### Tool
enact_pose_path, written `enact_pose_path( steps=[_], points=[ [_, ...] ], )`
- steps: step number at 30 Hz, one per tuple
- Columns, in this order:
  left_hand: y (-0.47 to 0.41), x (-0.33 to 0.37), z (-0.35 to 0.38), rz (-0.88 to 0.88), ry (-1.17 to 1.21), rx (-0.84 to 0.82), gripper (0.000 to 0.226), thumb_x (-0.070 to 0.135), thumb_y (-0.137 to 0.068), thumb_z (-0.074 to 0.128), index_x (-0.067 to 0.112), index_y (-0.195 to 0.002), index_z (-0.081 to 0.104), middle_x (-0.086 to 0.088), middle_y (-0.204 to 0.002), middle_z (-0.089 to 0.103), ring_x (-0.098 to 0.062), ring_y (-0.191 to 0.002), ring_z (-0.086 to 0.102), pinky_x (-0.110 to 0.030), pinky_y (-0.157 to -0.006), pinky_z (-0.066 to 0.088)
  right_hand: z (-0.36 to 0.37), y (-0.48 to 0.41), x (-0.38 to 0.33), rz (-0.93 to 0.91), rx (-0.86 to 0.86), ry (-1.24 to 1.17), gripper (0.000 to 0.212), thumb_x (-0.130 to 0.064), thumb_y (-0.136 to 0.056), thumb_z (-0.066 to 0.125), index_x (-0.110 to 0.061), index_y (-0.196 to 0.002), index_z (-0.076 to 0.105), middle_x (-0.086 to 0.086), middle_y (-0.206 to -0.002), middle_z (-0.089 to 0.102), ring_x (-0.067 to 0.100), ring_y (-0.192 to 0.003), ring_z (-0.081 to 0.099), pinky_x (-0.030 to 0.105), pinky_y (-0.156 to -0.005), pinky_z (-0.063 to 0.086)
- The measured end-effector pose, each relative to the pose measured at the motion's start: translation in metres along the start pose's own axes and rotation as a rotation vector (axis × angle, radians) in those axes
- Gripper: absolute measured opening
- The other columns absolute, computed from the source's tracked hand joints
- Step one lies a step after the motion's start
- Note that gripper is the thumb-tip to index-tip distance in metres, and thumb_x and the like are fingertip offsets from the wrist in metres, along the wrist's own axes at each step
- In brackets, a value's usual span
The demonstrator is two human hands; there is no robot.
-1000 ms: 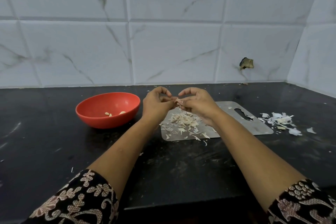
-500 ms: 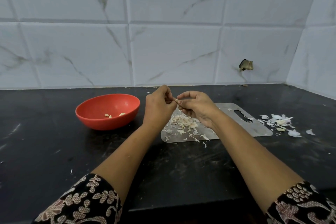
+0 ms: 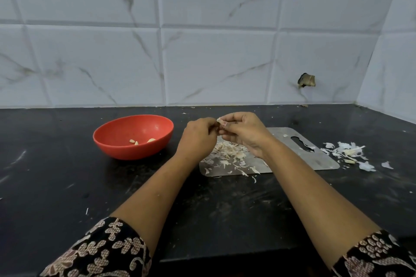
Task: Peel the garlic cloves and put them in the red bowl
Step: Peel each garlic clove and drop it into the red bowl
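Both hands meet above the near-left part of a metal cutting board (image 3: 319,159). The left hand (image 3: 198,135) and the right hand (image 3: 244,134) have their fingers curled in, and between their fingertips they pinch one garlic clove (image 3: 221,122), of which only a small pale tip with skin shows. Just to the left of the left hand stands the red bowl (image 3: 126,153) on the black worktop (image 3: 67,186). It holds a few peeled cloves (image 3: 135,141) lying at its bottom, toward the side nearer the hands. Directly under the hands a heap of garlic skins (image 3: 229,153) covers the board, some spilling over its near edge. To the right of the right hand, past the board's handle slot, more white skins (image 3: 346,153) lie scattered on the worktop.
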State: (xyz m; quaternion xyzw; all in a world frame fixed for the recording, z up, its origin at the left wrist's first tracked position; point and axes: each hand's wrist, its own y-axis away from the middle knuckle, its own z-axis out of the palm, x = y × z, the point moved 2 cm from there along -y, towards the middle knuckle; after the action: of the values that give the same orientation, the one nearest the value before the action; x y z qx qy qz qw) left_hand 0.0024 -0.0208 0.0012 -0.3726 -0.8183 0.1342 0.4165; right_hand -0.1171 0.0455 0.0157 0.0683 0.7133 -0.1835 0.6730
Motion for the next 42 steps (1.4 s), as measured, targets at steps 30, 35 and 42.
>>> enact_pose_path(
  steps=[30, 35, 42],
  points=[
    [0.001, 0.002, -0.01, 0.269, 0.043, 0.14, 0.016, 0.009, -0.099, 0.045, 0.01, -0.086, 0.055, 0.01, -0.068, 0.053, -0.005, -0.062, 0.049, -0.018, -0.057, 0.036, 0.008, 0.005, -0.008, 0.073, -0.192, -0.104, 0.032, -0.008, -0.103, 0.04, -0.01, -0.074, 0.053, -0.001, -0.058, 0.045, 0.006, -0.05, 0.041, 0.014, -0.044, 0.036],
    [0.001, 0.001, -0.013, 0.211, 0.147, 0.182, 0.015, 0.01, -0.097, 0.051, 0.008, -0.087, 0.063, 0.005, -0.066, 0.057, -0.005, -0.057, 0.048, -0.017, -0.055, 0.038, 0.009, 0.004, -0.008, 0.031, -0.172, -0.105, 0.031, -0.012, -0.104, 0.042, -0.011, -0.075, 0.055, -0.002, -0.06, 0.047, 0.005, -0.051, 0.044, 0.014, -0.045, 0.039],
    [0.001, 0.001, -0.013, 0.08, 0.296, 0.168, 0.01, 0.012, -0.093, 0.061, 0.02, -0.091, 0.067, 0.007, -0.078, 0.069, -0.002, -0.05, 0.056, -0.02, -0.052, 0.048, 0.003, 0.002, -0.006, -0.205, 0.035, 0.322, 0.024, -0.018, -0.101, 0.051, -0.013, -0.084, 0.067, -0.005, -0.065, 0.057, 0.004, -0.055, 0.053, 0.018, -0.053, 0.045]
  ],
)
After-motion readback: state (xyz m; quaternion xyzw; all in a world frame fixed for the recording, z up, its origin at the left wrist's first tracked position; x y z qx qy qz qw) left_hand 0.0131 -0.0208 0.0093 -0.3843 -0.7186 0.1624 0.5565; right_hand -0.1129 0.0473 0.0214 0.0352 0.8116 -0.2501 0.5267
